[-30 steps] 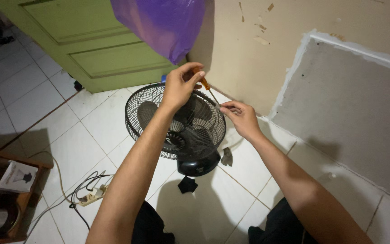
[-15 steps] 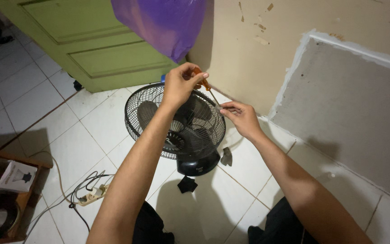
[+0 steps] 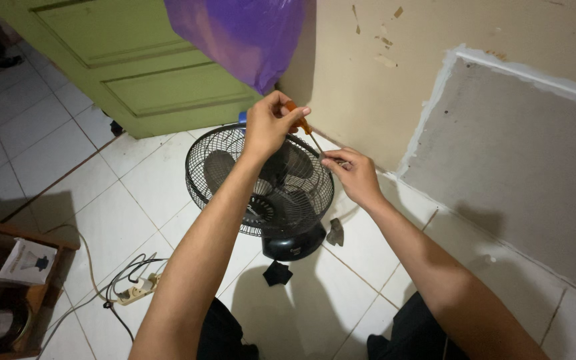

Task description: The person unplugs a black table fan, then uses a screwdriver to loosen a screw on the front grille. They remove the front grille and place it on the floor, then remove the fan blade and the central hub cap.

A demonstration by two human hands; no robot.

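While the black fan [image 3: 261, 193] stands on the white tiled floor [image 3: 121, 200] at frame centre, the left hand [image 3: 268, 127] holds its grip closed on an orange-handled screwdriver [image 3: 299, 124] above the grille's upper right rim. The right hand [image 3: 355, 175] pinches its fingertips together at the screwdriver tip. A purple bag [image 3: 241, 37] hangs above; a power strip [image 3: 135, 289] lies lower left.

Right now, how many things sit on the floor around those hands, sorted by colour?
Black: 3 - table fan, small black piece, dark scrap
White: 1 - power strip
Orange: 1 - screwdriver, held in the left hand, tip by the right hand
Total: 5
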